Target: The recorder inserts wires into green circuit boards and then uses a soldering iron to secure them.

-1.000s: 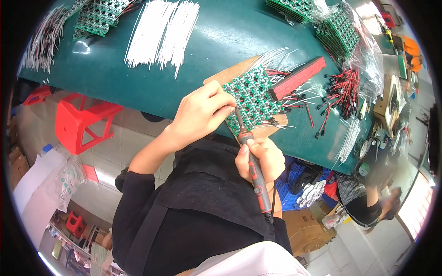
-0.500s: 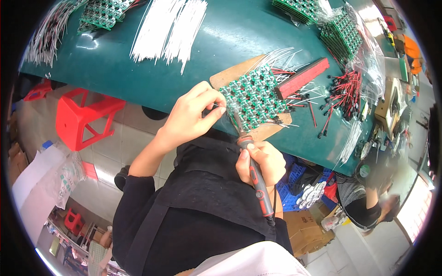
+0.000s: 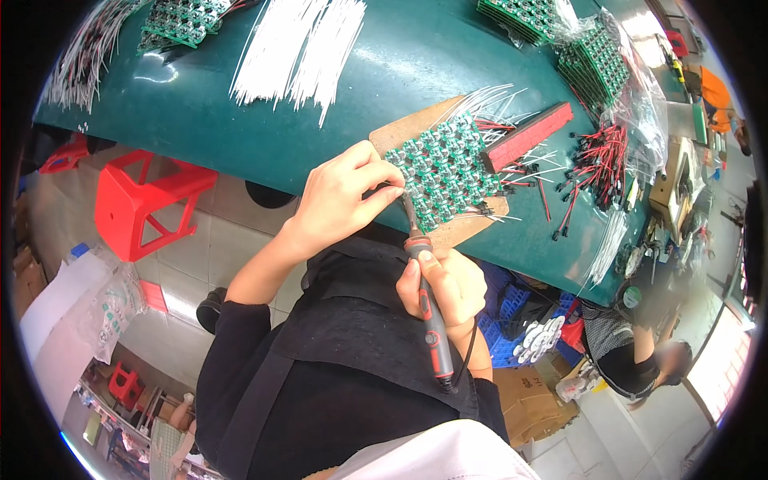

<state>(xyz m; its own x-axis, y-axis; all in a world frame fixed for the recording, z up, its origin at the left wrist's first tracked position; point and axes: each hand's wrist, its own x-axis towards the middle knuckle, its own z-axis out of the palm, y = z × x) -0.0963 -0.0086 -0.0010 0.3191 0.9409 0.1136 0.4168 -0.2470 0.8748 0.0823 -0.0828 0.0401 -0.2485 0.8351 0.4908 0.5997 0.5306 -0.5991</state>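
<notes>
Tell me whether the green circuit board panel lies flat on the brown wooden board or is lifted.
Flat: the green circuit board panel rests on the brown wooden board, left hand at its edge.

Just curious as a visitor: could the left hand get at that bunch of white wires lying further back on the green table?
Probably yes. The left hand pinches at the near edge of the green circuit boards, and only bare green table lies between it and the white wires; it would have to let go first.
</notes>
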